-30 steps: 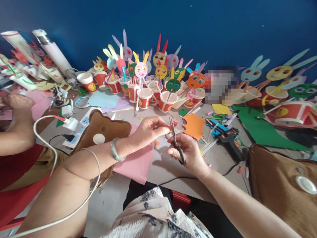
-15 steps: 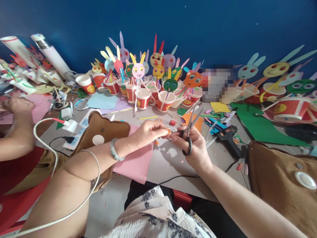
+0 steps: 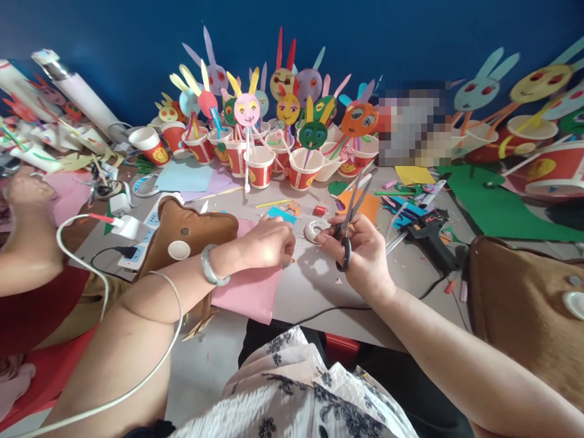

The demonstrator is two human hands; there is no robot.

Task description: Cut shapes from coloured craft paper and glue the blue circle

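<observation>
In the head view, the left hand [image 3: 272,244] is over the right edge of the pink paper [image 3: 249,298], its fingers curled together; an orange scrap [image 3: 292,261] shows at their tips, though I cannot tell whether they grip it. The right hand [image 3: 360,252] has its fingers clamped on the black-handled scissors [image 3: 349,221], which point up and away above the worktop [image 3: 314,301], blades spread. A pale ring-shaped roll [image 3: 309,233] lies just beside the right fingertips. Beyond the left hand is a blue paper piece [image 3: 283,214]; behind the scissors lies an orange sheet [image 3: 370,210], with a black glue gun [image 3: 433,244] to its right. Rabbit-faced paper figures [image 3: 247,110] stand in red-and-white cups [image 3: 306,173] along the back. At far left, another person's hand [image 3: 30,190] rests near pink paper.
</observation>
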